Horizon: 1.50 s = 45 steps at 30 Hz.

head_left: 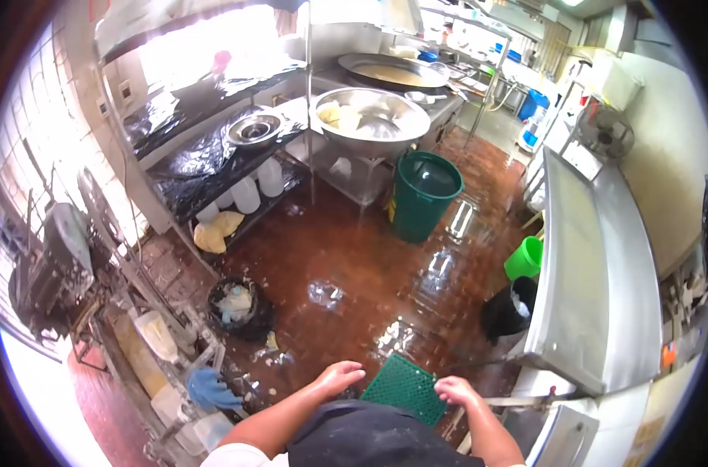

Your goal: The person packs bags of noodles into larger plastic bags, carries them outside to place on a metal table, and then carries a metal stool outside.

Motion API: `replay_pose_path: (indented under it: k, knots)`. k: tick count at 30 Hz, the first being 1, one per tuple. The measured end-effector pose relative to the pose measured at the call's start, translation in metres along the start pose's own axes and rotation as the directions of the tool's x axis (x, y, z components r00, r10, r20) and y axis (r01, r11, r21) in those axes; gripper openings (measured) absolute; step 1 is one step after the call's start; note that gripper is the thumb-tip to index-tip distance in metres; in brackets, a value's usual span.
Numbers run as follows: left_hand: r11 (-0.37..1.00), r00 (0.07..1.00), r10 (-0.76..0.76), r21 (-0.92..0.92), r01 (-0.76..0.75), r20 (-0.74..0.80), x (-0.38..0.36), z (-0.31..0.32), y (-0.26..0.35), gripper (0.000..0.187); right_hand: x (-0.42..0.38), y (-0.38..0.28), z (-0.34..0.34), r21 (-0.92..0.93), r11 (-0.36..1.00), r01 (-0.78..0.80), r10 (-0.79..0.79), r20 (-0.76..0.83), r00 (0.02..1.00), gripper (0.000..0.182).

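Low in the head view, my left hand (342,375) hangs in the air beside the left edge of a green perforated mat (401,391), its fingers loosely bent with nothing in them. My right hand (455,389) is over the mat's right edge, with its fingers partly spread and no object visible in them. The mat lies on the wet red-brown floor (331,257) in front of a dark apron (369,436), which covers its near edge.
A dark green bin (424,198) stands beside a large metal bowl (369,124) on a stand. A bagged waste bin (240,305) and machinery are at left. A steel counter (576,272), a black bin (509,310) and a bright green bucket (525,258) are at right.
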<state>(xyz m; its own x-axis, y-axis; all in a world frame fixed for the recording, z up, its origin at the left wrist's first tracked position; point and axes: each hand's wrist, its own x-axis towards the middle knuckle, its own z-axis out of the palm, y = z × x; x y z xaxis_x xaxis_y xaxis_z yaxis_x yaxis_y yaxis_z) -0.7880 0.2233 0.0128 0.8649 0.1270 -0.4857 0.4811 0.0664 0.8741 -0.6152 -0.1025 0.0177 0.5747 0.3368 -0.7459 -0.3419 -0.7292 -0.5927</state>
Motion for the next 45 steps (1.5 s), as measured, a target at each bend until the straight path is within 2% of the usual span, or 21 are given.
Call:
replay_pose_path:
  k: [2, 4, 7, 10, 13, 14, 16, 18, 20, 23, 25, 26, 28, 31, 34, 36, 38, 41, 43, 44, 45]
  knots:
    - [1.0, 0.999, 0.017, -0.02, -0.016, 0.048, 0.033, -0.017, 0.06, 0.054, 0.013, -0.011, -0.005, -0.09, 0.992, -0.088, 0.09, 0.011, 0.996, 0.026]
    - [0.992, 0.989, 0.085, -0.108, -0.072, 0.117, 0.077, -0.037, 0.1, 0.051, 0.048, -0.002, -0.016, 0.04, 0.983, -0.178, 0.176, 0.029, 0.984, 0.03]
    - [0.978, 0.972, 0.14, -0.177, -0.107, 0.186, 0.137, -0.068, 0.159, 0.048, 0.09, -0.018, -0.046, 0.001, 0.933, -0.36, 0.358, 0.09, 0.929, 0.035]
    - [0.995, 0.992, 0.088, -0.046, -0.084, 0.085, 0.193, -0.094, 0.21, 0.05, 0.143, -0.069, -0.092, -0.011, 0.944, -0.33, 0.33, 0.014, 0.944, 0.032]
    - [0.993, 0.998, -0.039, -0.113, 0.044, 0.051, 0.265, -0.121, 0.225, 0.049, 0.231, -0.134, -0.151, 0.191, 0.961, -0.199, 0.211, -0.046, 0.976, 0.019]
    - [0.986, 0.998, -0.018, -0.163, 0.026, 0.055, 0.285, -0.134, 0.243, 0.048, 0.237, -0.194, -0.164, 0.152, 0.984, -0.095, 0.115, -0.131, 0.985, 0.011]
    - [0.958, 0.998, 0.016, -0.285, 0.003, 0.064, 0.316, -0.153, 0.27, 0.047, 0.284, -0.281, -0.198, 0.039, 0.981, 0.192, -0.186, -0.115, 0.976, 0.017]
    - [0.898, 0.988, 0.136, -0.429, -0.094, 0.068, 0.336, -0.178, 0.322, 0.047, 0.312, -0.391, -0.218, -0.075, 0.9, 0.43, -0.436, -0.176, 0.883, 0.014]
    - [0.814, 0.958, 0.276, -0.549, -0.19, 0.079, 0.359, -0.207, 0.38, 0.061, 0.322, -0.5, -0.227, 0.055, 0.794, 0.605, -0.583, -0.213, 0.784, 0.029]
    - [0.75, 0.88, 0.47, -0.558, -0.354, 0.075, 0.421, -0.251, 0.469, 0.06, 0.332, -0.634, -0.233, 0.119, 0.554, 0.824, -0.816, -0.121, 0.566, 0.028]
    - [0.712, 0.824, 0.567, -0.518, -0.475, 0.023, 0.477, -0.275, 0.533, 0.058, 0.326, -0.704, -0.233, 0.046, 0.499, 0.866, -0.862, -0.083, 0.501, 0.03]
    - [0.684, 0.798, 0.602, -0.5, -0.53, -0.023, 0.503, -0.286, 0.565, 0.057, 0.315, -0.735, -0.229, 0.133, 0.44, 0.888, -0.89, -0.068, 0.451, 0.031]
    - [0.568, 0.737, 0.673, -0.598, -0.566, -0.058, 0.555, -0.312, 0.619, 0.052, 0.304, -0.789, -0.232, 0.012, 0.412, 0.911, -0.91, -0.054, 0.412, 0.032]
    - [0.516, 0.777, 0.62, -0.687, -0.511, -0.112, 0.634, -0.35, 0.706, 0.048, 0.296, -0.861, -0.239, -0.019, 0.38, 0.925, -0.924, -0.05, 0.379, 0.034]
    - [0.555, 0.763, 0.623, -0.589, -0.588, -0.174, 0.713, -0.389, 0.788, 0.076, 0.297, -0.923, -0.243, -0.086, 0.305, 0.949, -0.95, -0.099, 0.296, 0.035]
    - [0.463, 0.705, 0.677, -0.623, -0.63, -0.209, 0.746, -0.409, 0.829, 0.087, 0.299, -0.962, -0.242, -0.179, 0.274, 0.945, -0.959, -0.123, 0.255, 0.035]
    - [0.385, 0.673, 0.675, -0.635, -0.67, -0.301, 0.767, -0.425, 0.859, 0.073, 0.303, -1.002, -0.241, -0.315, 0.248, 0.916, -0.968, -0.122, 0.22, 0.035]
    - [0.284, 0.598, 0.769, -0.716, -0.637, -0.227, 0.752, -0.432, 0.87, 0.053, 0.335, -1.065, -0.247, -0.626, -0.031, 0.779, -0.971, -0.167, -0.173, 0.035]
    - [0.165, 0.453, 0.881, -0.806, -0.568, -0.139, 0.758, -0.439, 0.867, 0.042, 0.357, -1.106, -0.264, -0.868, -0.214, 0.448, -0.862, -0.048, -0.504, 0.035]
    - [0.15, 0.449, 0.88, -0.803, -0.576, -0.158, 0.742, -0.44, 0.865, 0.041, 0.362, -1.12, -0.271, -0.936, -0.262, 0.235, -0.77, 0.056, -0.636, 0.035]
    - [0.133, 0.443, 0.879, -0.801, -0.583, -0.177, 0.712, -0.435, 0.861, 0.039, 0.361, -1.129, -0.275, -0.943, -0.259, 0.211, -0.766, 0.067, -0.639, 0.032]
